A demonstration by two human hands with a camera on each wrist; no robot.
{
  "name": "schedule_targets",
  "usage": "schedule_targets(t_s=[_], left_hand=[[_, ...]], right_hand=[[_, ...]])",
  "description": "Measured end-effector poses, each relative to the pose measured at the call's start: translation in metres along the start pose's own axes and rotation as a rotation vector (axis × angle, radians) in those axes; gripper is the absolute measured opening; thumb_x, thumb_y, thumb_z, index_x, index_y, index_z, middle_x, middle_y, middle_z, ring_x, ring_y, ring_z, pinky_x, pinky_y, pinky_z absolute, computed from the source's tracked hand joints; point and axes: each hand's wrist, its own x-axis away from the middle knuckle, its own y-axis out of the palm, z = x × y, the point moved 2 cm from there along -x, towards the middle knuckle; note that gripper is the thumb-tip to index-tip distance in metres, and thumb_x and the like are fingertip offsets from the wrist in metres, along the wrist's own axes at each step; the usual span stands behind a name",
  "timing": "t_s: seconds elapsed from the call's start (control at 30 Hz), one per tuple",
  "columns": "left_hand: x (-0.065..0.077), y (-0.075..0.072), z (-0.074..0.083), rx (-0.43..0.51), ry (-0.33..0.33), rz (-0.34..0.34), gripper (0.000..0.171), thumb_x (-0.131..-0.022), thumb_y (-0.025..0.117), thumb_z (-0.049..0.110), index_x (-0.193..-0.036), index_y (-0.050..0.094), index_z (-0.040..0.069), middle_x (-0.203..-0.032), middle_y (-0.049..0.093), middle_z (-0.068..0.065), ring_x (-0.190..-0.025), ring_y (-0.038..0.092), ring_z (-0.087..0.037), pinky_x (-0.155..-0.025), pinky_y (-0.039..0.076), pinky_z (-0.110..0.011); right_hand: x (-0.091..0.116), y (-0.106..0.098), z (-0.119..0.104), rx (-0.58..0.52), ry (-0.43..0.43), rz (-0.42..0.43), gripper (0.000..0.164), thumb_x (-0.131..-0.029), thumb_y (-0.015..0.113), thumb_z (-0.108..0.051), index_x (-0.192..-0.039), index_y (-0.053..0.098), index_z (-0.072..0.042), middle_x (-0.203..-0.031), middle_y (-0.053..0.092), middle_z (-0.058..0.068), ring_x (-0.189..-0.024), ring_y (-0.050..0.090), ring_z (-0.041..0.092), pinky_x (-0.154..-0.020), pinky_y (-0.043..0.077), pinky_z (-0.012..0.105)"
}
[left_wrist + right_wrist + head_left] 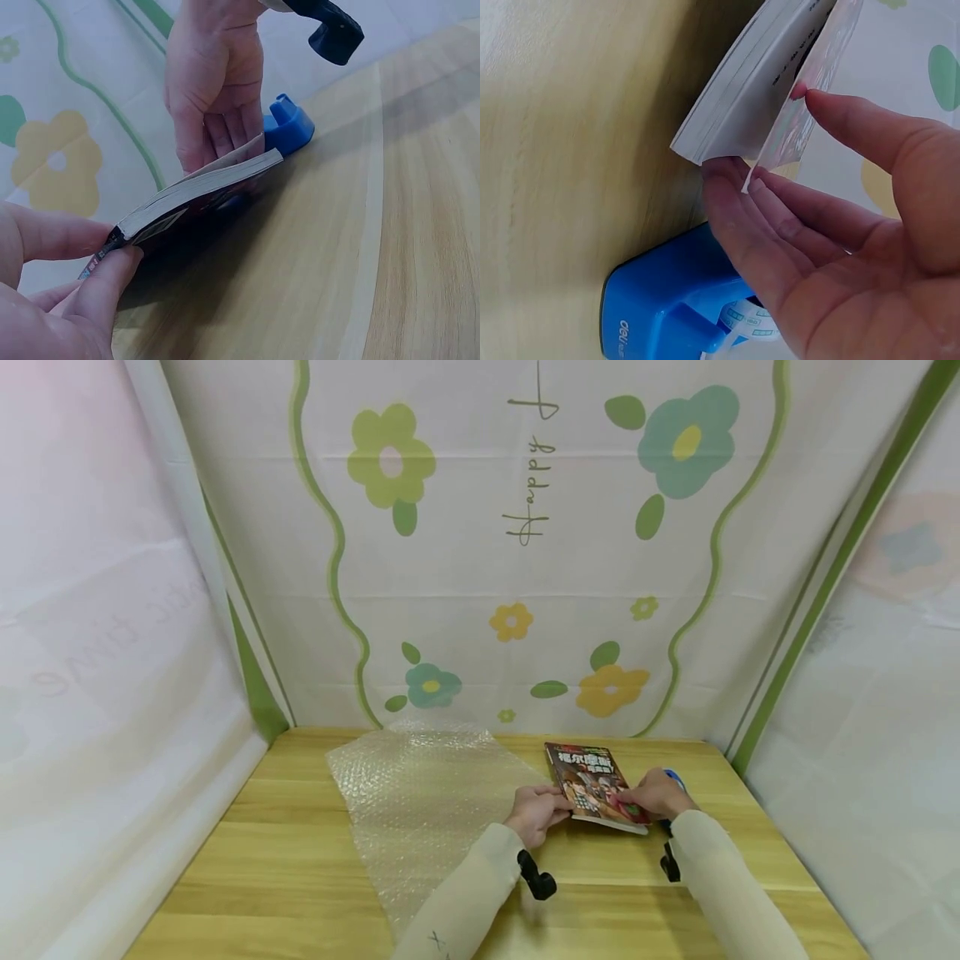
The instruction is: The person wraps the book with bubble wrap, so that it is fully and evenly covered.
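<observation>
A paperback book (585, 772) with a dark, colourful illustrated cover is held at the right part of the table, its near edge raised off the wood. My left hand (536, 817) pinches its spine corner between thumb and fingers, clearly so in the left wrist view. At the opposite side, my right hand (660, 795) holds the front cover (787, 124). Its thumb presses the outside while fingers sit behind the cover, which stands slightly apart from the pages (754, 82). Close by the right hand is a blue tape dispenser (667, 300), mostly hidden by that hand in the head view.
A sheet of clear bubble wrap (427, 802) lies flat left of the book, partly beneath the left forearm. The wooden table (262, 868) is enclosed by floral cloth walls (465, 552) at the back and both sides. A tape roll (750, 321) sits in the dispenser.
</observation>
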Motion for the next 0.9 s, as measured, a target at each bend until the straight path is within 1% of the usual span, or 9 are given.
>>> schedule_targets(t_s=[0.1,0.17,0.23,0.4,0.53,0.67,0.7,0.8,0.9], left_hand=[[0.0,0.0,0.001,0.01,0.003,0.002,0.04,-0.094,0.071,-0.009,-0.133,0.065,-0.012,-0.13,0.07,-0.028,-0.113,0.076,-0.036,-0.096,0.063,-0.04],[-0.001,0.0,0.0,0.01,0.005,0.005,0.041,-0.093,0.071,-0.009,-0.134,0.064,-0.012,-0.13,0.07,-0.028,-0.112,0.076,-0.036,-0.096,0.063,-0.039],[0.0,-0.001,0.0,0.006,0.004,0.008,0.042,-0.092,0.072,-0.009,-0.134,0.064,-0.012,-0.131,0.069,-0.028,-0.111,0.076,-0.036,-0.095,0.063,-0.039],[0.001,-0.003,0.005,-0.017,0.006,0.004,0.041,-0.092,0.072,-0.009,-0.133,0.066,-0.011,-0.129,0.07,-0.026,-0.106,0.078,-0.032,-0.093,0.064,-0.037],[0.002,-0.005,0.01,-0.035,0.015,-0.01,0.037,-0.093,0.07,-0.009,-0.13,0.067,-0.009,-0.125,0.07,-0.024,-0.1,0.078,-0.028,-0.092,0.065,-0.037],[0.001,-0.007,0.013,-0.053,0.019,-0.014,0.035,-0.093,0.072,-0.009,-0.128,0.068,-0.008,-0.123,0.071,-0.023,-0.101,0.078,-0.027,-0.091,0.065,-0.037],[0.001,-0.007,0.013,-0.063,0.025,-0.015,0.035,-0.092,0.072,-0.009,-0.127,0.068,-0.008,-0.122,0.071,-0.024,-0.101,0.078,-0.028,-0.091,0.065,-0.037],[0.001,-0.009,0.013,-0.067,0.025,-0.018,0.035,-0.092,0.073,-0.009,-0.127,0.069,-0.008,-0.121,0.071,-0.024,-0.103,0.078,-0.03,-0.091,0.065,-0.038],[0.001,-0.012,0.014,-0.073,0.026,-0.032,0.038,-0.092,0.073,-0.009,-0.129,0.068,-0.008,-0.124,0.071,-0.025,-0.105,0.077,-0.031,-0.092,0.064,-0.038]], right_hand=[[0.001,0.0,0.001,-0.009,0.011,-0.003,0.055,-0.097,0.077,-0.027,-0.051,0.047,-0.021,-0.045,0.035,-0.01,-0.042,0.033,0.005,-0.048,0.039,0.023],[0.001,0.001,0.002,-0.003,0.015,-0.001,0.053,-0.097,0.077,-0.025,-0.051,0.051,-0.02,-0.044,0.037,-0.01,-0.042,0.035,0.005,-0.048,0.04,0.023],[0.001,0.002,0.004,0.002,0.015,0.002,0.052,-0.096,0.077,-0.023,-0.051,0.051,-0.02,-0.044,0.039,-0.01,-0.041,0.038,0.006,-0.048,0.041,0.023],[0.001,0.003,0.006,-0.017,-0.002,0.014,0.056,-0.094,0.078,-0.014,-0.049,0.045,-0.021,-0.044,0.038,-0.009,-0.042,0.041,0.007,-0.047,0.039,0.022],[0.0,0.002,0.006,-0.029,-0.011,0.011,0.056,-0.094,0.076,-0.011,-0.05,0.043,-0.022,-0.045,0.037,-0.009,-0.042,0.037,0.006,-0.047,0.035,0.022],[-0.002,0.001,0.006,-0.024,-0.014,-0.001,0.055,-0.096,0.073,-0.012,-0.05,0.045,-0.021,-0.046,0.036,-0.01,-0.043,0.032,0.006,-0.048,0.032,0.022],[-0.002,0.001,0.006,-0.024,-0.016,-0.005,0.054,-0.096,0.073,-0.012,-0.05,0.046,-0.02,-0.046,0.035,-0.009,-0.043,0.032,0.006,-0.048,0.031,0.023],[-0.002,0.0,0.005,-0.052,-0.031,-0.01,0.045,-0.097,0.071,-0.01,-0.054,0.057,-0.014,-0.047,0.035,-0.009,-0.044,0.031,0.006,-0.049,0.032,0.023],[0.0,0.0,0.005,-0.104,-0.037,-0.014,0.032,-0.098,0.069,-0.007,-0.066,0.07,-0.004,-0.049,0.038,-0.008,-0.046,0.033,0.007,-0.051,0.035,0.024]])
